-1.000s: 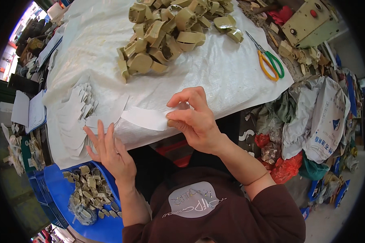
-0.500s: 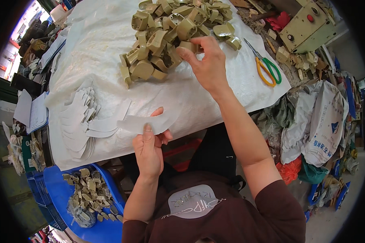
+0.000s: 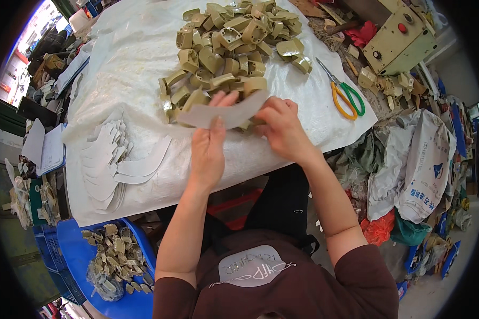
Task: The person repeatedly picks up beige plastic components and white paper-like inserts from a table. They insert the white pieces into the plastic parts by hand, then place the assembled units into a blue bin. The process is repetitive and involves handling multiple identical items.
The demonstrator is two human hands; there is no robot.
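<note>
In my left hand (image 3: 210, 143) a curved white paper strip (image 3: 223, 116) is pinched between thumb and fingers. My right hand (image 3: 282, 125) is closed at the strip's right end, fingers bent inward. A beige plastic part (image 3: 255, 85) shows just above that end, by the right fingertips; the strip and fingers hide much of the grip. Behind both hands lies a heap of similar glossy beige plastic parts (image 3: 234, 37) on the white sheet. To the left is a fanned stack of curved white strips (image 3: 104, 159), with a few loose ones (image 3: 143, 165) beside it.
Scissors (image 3: 343, 93) with one orange and one green handle lie right of the heap. A beige control box (image 3: 399, 40) stands at the far right. A blue tub (image 3: 80, 250) with more parts sits at lower left. White sacks (image 3: 423, 165) hang beyond the table's right edge.
My left hand has lifted the strip up and right, toward the heap. My right hand has come back from the heap with a beige part and now meets the strip's right end.
</note>
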